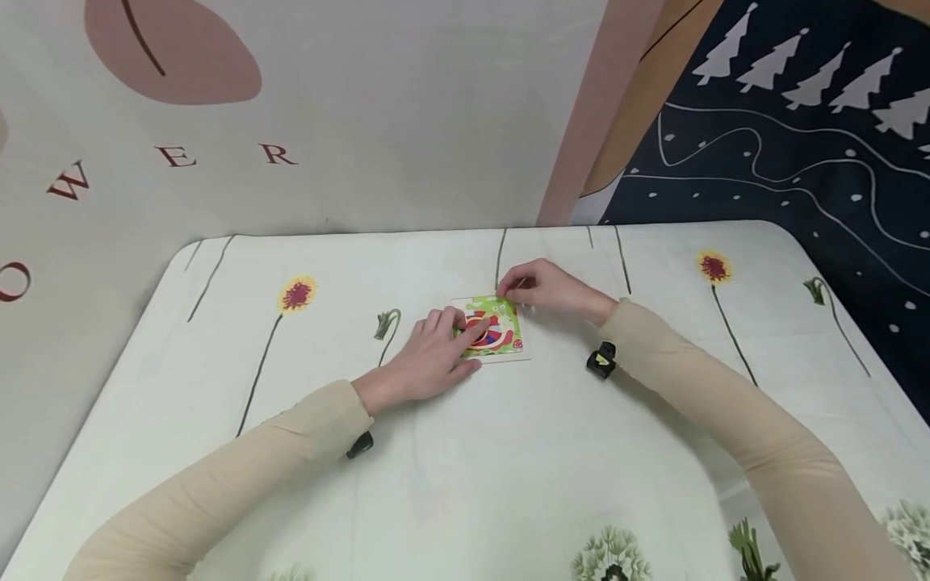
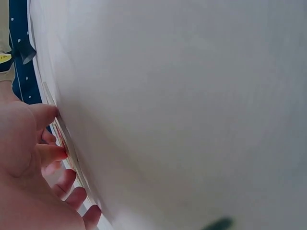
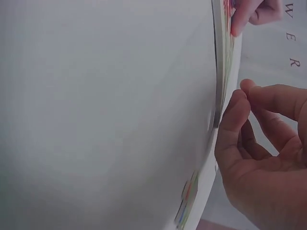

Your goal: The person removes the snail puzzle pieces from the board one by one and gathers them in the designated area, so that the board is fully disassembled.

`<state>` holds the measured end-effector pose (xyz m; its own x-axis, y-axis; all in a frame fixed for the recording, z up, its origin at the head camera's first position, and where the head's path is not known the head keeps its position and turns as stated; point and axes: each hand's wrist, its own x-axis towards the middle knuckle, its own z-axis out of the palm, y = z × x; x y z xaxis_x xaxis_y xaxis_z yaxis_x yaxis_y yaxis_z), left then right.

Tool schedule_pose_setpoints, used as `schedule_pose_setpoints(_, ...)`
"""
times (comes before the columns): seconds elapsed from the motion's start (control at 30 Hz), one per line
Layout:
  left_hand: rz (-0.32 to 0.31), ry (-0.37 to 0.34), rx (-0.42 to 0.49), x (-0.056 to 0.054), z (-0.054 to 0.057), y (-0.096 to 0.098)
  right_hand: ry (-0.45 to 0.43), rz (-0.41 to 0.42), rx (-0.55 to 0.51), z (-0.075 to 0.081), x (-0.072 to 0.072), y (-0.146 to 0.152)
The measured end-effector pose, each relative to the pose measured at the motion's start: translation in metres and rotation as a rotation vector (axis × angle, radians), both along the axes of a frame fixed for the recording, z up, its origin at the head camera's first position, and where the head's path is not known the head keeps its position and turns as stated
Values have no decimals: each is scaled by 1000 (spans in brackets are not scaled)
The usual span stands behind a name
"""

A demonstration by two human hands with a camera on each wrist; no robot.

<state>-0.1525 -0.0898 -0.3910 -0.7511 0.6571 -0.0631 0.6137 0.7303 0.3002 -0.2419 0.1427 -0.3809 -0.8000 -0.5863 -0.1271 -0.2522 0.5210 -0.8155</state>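
Note:
A small square picture board (image 1: 501, 343), thin and pale-edged, lies on the table with a green, red and blue picture on its face. My left hand (image 1: 436, 351) rests over its left side, index finger stretched across the picture and thumb by the near edge. From the left wrist, that hand (image 2: 43, 158) shows its fingertips along the board's edge (image 2: 72, 153). At the board's far right corner is my right hand (image 1: 548, 289), its thumb and index fingertips together. In the right wrist view this hand (image 3: 268, 143) has curled fingers; I cannot tell whether they pinch anything.
A white cloth (image 1: 465, 468) printed with flowers covers the table. A small multicoloured item (image 3: 187, 201) shows low in the right wrist view. A pale printed curtain (image 1: 400, 121) and a dark one with white trees (image 1: 799, 161) stand behind. Black wrist devices (image 1: 601, 360) sit at both cuffs.

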Motion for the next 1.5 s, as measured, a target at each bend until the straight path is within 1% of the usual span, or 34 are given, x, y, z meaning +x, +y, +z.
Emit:
schedule_pose_setpoints(0.17,19,4,-32,-2,0,1,33,24,37,3,0,-9)
schedule_pose_setpoints(0.27,31,-10,-40,-3,0,1,39,37,54,3,0,-14)
schedule_pose_setpoints(0.33,34,-32,-20,-4,0,0,43,46,63,2,-2,-18)
schedule_pose_setpoints(0.5,39,-105,71,-9,1,-3,53,69,89,1,-4,-25)
schedule_pose_setpoints(0.6,32,-124,90,-12,1,-4,46,81,97,2,-4,-27)
schedule_pose_setpoints(0.8,12,-122,91,-14,2,-5,22,107,107,2,-6,-30)
schedule_pose_setpoints(0.97,9,-127,91,-14,2,-6,43,137,104,-1,-7,-32)
schedule_pose_setpoints(1.1,5,-123,94,-14,3,-6,61,139,112,-2,-7,-32)
schedule_pose_setpoints(1.33,-4,-107,105,-13,2,-6,67,146,138,-2,-6,-32)
schedule_pose_setpoints(1.5,6,-104,107,-12,2,-6,72,162,155,-1,-6,-33)
